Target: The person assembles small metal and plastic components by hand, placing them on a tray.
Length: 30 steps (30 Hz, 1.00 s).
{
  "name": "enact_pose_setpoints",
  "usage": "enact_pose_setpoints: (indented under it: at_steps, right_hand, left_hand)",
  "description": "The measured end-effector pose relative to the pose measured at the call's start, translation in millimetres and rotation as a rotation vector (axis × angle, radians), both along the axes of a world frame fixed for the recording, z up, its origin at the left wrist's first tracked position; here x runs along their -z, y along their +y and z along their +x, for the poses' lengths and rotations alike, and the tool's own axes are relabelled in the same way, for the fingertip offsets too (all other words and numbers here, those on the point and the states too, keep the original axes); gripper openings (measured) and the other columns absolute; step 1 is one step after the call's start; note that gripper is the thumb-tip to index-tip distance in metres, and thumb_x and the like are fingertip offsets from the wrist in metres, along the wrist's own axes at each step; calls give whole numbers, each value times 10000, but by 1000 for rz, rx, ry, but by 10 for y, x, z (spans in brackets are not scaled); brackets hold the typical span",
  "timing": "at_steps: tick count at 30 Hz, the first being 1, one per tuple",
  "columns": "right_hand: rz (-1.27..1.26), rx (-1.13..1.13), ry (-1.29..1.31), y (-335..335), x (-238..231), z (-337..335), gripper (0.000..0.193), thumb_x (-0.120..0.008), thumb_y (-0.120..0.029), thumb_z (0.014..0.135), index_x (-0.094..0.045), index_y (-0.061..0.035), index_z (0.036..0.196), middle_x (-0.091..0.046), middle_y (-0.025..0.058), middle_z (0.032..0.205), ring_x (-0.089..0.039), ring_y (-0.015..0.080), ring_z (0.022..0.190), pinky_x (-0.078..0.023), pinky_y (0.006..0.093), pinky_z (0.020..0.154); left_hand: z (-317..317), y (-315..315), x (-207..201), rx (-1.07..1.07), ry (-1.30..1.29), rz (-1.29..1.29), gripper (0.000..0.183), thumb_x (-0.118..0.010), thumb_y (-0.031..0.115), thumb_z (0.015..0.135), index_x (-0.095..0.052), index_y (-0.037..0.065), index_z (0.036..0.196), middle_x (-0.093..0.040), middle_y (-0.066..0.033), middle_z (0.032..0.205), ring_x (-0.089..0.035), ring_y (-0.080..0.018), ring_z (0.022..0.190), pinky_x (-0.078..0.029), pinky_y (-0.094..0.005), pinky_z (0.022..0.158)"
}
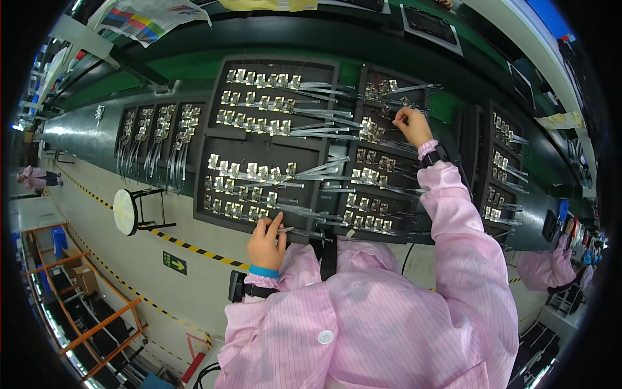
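Both hands in among the leads: snagging is the main hazard

Left hand [264, 246] at the near edge of the left tray [298, 148], fingers bent and close together beside the nearest row. A silvery lead end shows at the fingertips; cannot tell whether it is gripped. Right hand [413, 125] over the far half of the right tray [402, 74], thumb and forefinger nearly meeting; cannot tell if anything is between them.

Small metallic parts [252, 171] lie in rows in both trays. Their flat leads [324, 170] cross the left tray's right edge toward the right tray — overlapping in places.

Risks, as judged: lifting one part could drag neighbours by crossed leads; the right sleeve [447, 194] could brush leads along that tray's right edge; a tight pinch could crease one.
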State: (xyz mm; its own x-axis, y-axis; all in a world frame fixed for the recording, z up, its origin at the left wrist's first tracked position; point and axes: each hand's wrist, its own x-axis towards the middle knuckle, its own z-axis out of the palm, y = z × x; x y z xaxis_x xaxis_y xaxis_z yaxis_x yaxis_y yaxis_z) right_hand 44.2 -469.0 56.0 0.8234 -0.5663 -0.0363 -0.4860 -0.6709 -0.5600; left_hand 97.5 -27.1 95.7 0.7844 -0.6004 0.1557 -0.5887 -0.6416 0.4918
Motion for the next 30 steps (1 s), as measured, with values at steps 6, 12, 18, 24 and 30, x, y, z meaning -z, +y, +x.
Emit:
enact_pose_setpoints:
  at_steps: [6,12,18,24,30]
  right_hand:
    - [-170,-14,-144,128,-449,65,100,-671,-86,715,-593,-38,754,-586,93,694,-543,257,751,-444,352,679]
    - [-220,12,-41,23,-150,93,94,-671,-81,704,-590,-51,742,-596,81,715,-551,261,768,-456,371,670]
    - [-308,164,-132,-48,-37,98,93,-676,-85,707,-602,-53,753,-610,93,724,-558,270,771,-454,379,662]
    - [2,-7,-332,466,-868,383,116,-688,-95,730,-623,-18,787,-578,37,648,-436,92,557,-380,241,526]
    - [209,-540,-209,1551,-1392,1151,121,-697,-116,720,-633,-32,779,-619,37,682,-558,115,618,-447,254,598]
  left_hand:
    - [5,-12,-34,-1,34,30,317,-627,87,752,-643,134,1065,-539,-51,849,-576,-231,711,-466,-331,603]
    - [-1,8,6,4,42,18,321,-623,84,757,-635,122,1076,-536,-59,853,-576,-232,735,-470,-339,624]
    - [-4,30,-22,1,42,24,332,-619,73,747,-635,120,1075,-537,-58,849,-576,-231,719,-471,-340,621]
    - [-7,48,12,17,74,-9,366,-610,82,735,-617,129,1098,-535,-46,856,-570,-230,746,-468,-337,629]
    - [-13,71,19,-11,65,-39,370,-614,90,731,-618,129,1098,-523,-39,853,-572,-216,736,-470,-330,614]
